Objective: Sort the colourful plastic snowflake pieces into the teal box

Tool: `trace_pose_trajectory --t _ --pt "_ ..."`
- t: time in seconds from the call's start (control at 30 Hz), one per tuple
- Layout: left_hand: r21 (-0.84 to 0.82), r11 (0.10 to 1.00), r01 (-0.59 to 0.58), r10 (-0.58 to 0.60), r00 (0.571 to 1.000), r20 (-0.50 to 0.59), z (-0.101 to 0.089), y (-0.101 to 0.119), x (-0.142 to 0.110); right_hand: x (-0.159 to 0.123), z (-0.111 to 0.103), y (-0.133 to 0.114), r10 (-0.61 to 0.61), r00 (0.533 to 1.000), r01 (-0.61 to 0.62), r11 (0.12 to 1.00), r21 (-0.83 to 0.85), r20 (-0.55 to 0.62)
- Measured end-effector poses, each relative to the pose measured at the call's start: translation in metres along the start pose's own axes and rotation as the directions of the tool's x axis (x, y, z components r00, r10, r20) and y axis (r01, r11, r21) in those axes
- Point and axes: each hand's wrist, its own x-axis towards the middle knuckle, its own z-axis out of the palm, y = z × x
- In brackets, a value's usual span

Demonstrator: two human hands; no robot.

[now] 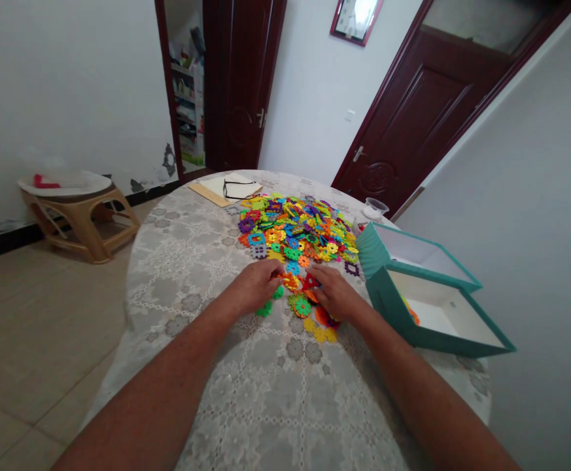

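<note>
A heap of colourful plastic interlocking pieces (299,226) lies on the round table, many of them flower-shaped or square-framed. My left hand (261,284) is closed at the near side of the heap, its fingertips pinched at an orange interlocking piece (291,281). Under its wrist side lie green flower pieces (264,309). My right hand (333,291) has its fingers stretched out and apart, touching a red triangular piece (309,281). Between the hands and nearer to me are a green flower piece (302,307) and several yellow ones (320,334). Orange pieces are partly hidden below the right palm.
A teal box (397,317) with its lid open stands at the right, an orange piece (413,313) inside. Glasses (239,190) rest on papers (211,193) at the back left. A clear plastic cup (376,207) stands at the back right. A stool (86,219) is left of the table.
</note>
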Motion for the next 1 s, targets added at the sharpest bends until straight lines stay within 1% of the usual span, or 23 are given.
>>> trace_pose_trajectory --t 0.1,0.17,0.2,0.3,0.37,0.4,0.47,0.5,0.53,0.57,0.63,0.73,0.8,0.9,1.0 --pt "0.004 1.000 -0.018 0.018 0.999 0.029 0.000 0.003 -0.001 0.010 -0.001 0.001 -0.038 0.995 0.039 0.999 -0.012 0.089" --pt "0.002 1.000 -0.029 0.029 0.998 0.047 0.000 0.004 -0.002 0.012 -0.005 -0.001 -0.043 0.992 0.045 0.999 -0.012 0.115" --pt "-0.002 0.999 -0.034 0.034 0.998 0.055 0.000 0.005 -0.002 0.011 -0.008 -0.002 -0.038 0.993 0.038 0.999 0.000 0.107" --pt "-0.016 0.999 -0.045 0.047 0.996 0.076 -0.001 0.006 -0.002 0.004 -0.015 0.001 0.011 0.999 -0.013 0.998 0.063 0.034" --pt "-0.033 0.998 -0.058 0.060 0.995 0.078 -0.002 0.007 -0.002 -0.003 -0.019 0.007 0.091 0.995 -0.087 0.990 0.111 -0.029" --pt "-0.043 0.997 -0.066 0.070 0.995 0.076 -0.002 0.008 -0.003 -0.007 -0.021 0.010 0.152 0.986 -0.142 0.980 0.139 -0.068" --pt "-0.065 0.995 -0.081 0.086 0.994 0.075 -0.003 0.010 -0.003 -0.013 -0.024 0.013 0.299 0.944 -0.265 0.939 0.218 -0.140" --pt "-0.077 0.993 -0.088 0.094 0.993 0.073 -0.003 0.011 -0.003 -0.016 -0.026 0.012 0.360 0.920 -0.313 0.913 0.263 -0.155" --pt "-0.088 0.991 -0.097 0.103 0.992 0.072 -0.003 0.013 -0.003 -0.018 -0.027 0.009 0.395 0.906 -0.339 0.892 0.300 -0.153" --pt "-0.099 0.989 -0.107 0.115 0.991 0.070 -0.003 0.014 -0.004 -0.020 -0.028 0.003 0.403 0.905 -0.342 0.882 0.325 -0.139" --pt "-0.127 0.983 -0.136 0.146 0.987 0.074 0.000 0.016 -0.004 -0.024 -0.030 -0.014 0.352 0.930 -0.298 0.890 0.344 -0.105" --pt "-0.177 0.967 -0.181 0.199 0.976 0.087 0.007 0.018 -0.005 -0.027 -0.031 -0.046 0.222 0.972 -0.184 0.919 0.348 -0.073" --pt "-0.193 0.963 -0.189 0.208 0.974 0.084 0.012 0.019 -0.005 -0.029 -0.032 -0.063 0.145 0.988 -0.119 0.922 0.368 -0.043" --pt "-0.195 0.968 -0.160 0.179 0.980 0.088 0.015 0.019 -0.006 -0.032 -0.035 -0.076 0.070 0.998 -0.068 0.924 0.375 0.010" --pt "-0.209 0.966 -0.155 0.184 0.974 0.128 0.014 0.021 -0.005 -0.032 -0.040 -0.083 0.031 0.998 -0.047 0.938 0.343 0.051"
